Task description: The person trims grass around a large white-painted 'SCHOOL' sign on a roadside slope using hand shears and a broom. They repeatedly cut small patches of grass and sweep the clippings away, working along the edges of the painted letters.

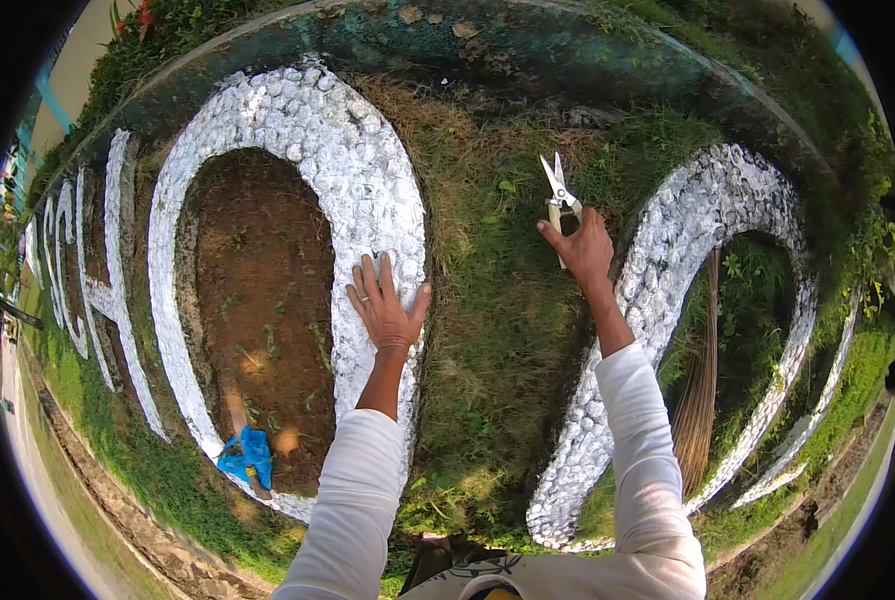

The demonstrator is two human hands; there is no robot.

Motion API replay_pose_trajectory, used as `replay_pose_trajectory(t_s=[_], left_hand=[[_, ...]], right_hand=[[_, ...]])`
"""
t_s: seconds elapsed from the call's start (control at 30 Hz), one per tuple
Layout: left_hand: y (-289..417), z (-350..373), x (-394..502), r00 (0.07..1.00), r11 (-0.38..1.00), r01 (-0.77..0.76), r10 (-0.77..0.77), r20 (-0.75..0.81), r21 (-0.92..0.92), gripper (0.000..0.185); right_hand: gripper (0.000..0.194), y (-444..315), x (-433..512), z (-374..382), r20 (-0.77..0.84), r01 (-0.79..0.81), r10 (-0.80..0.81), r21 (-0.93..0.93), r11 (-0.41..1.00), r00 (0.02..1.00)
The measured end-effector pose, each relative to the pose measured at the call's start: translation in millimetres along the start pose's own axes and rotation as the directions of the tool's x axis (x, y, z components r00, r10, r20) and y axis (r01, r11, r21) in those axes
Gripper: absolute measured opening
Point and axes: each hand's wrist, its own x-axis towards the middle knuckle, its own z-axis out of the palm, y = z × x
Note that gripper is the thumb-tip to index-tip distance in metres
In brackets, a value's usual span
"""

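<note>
My left hand [387,307] lies palm down, fingers spread, on a white-painted stone letter [372,180] shaped like a ring. To the right, my right hand [586,244] is closed around the handles of pruning shears [560,196], whose blades stand apart and point away from me over the grass. Beneath the shears is a strip of grass [500,315] between the ring and a second white stone letter [672,247]. Nothing shows between the blades.
A stick broom [699,397] lies inside the right letter. A blue plastic bag [254,454] is by a tool handle at the ring's lower left edge, beside bare soil [260,300]. More white letters [121,285] stand at left. A mossy concrete wall [492,52] curves along the far side.
</note>
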Motion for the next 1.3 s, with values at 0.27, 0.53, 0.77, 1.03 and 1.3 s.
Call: replay_pose_trajectory(t_s=[0.27, 0.53, 0.77, 1.03, 1.3], left_hand=[[2, -1, 0, 0.999, 1.0, 0.027, -0.027, 0.024, -0.009, 0.08], [1, -2, 0, 1.0, 1.0, 0.011, -0.011, 0.017, -0.019, 0.08], [0, -1, 0, 1.0, 1.0, 0.003, -0.003, 0.011, -0.01, 0.08], [1, -1, 0, 1.0, 1.0, -0.005, 0.005, 0.006, -0.017, 0.08], [0, 0, 0, 1.0, 1.0, -0.01, 0.01, 0.0, 0.0, 0.079]], right_hand=[[0.068, 5, -35, 24, 0.036, 0.137, -0.134, -0.115, 0.984, 0.99], [0.047, -2, 0, 32, 0.058, 0.199, -0.198, -0.007, 0.98, 0.979], [0.062, 1, -40, 17, 0.082, 0.152, -0.152, -0.003, 0.988, 0.985], [0.057, -17, 1, 27, 0.029, 0.26, -0.259, -0.072, 0.963, 0.966], [0.056, -6, -11, 15, 0.099, 0.22, -0.217, -0.02, 0.975, 0.971]])
